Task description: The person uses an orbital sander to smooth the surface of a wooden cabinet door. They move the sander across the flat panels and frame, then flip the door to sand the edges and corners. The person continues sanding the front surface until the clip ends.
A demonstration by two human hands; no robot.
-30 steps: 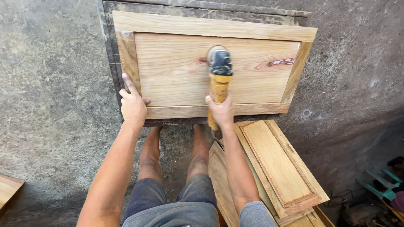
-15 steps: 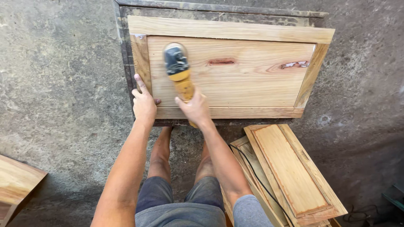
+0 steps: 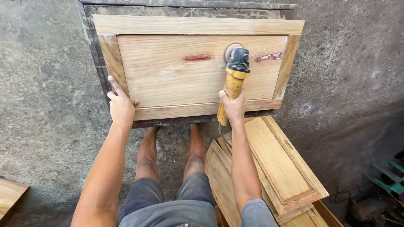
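Note:
A pale wooden cabinet door with a raised frame lies flat on a dark stand, reddish knots showing in its panel. My right hand grips the yellow handle of an angle sander, whose black head and disc rest on the panel's right part. My left hand presses on the door's lower left corner, fingers spread over the frame.
A stack of similar wooden doors leans by my right leg. Another wooden piece lies at the lower left. The floor is rough grey concrete. Green and dark items sit at the lower right.
The sander has swept from the panel's left part to its right part. My left hand stays at the lower left corner of the door.

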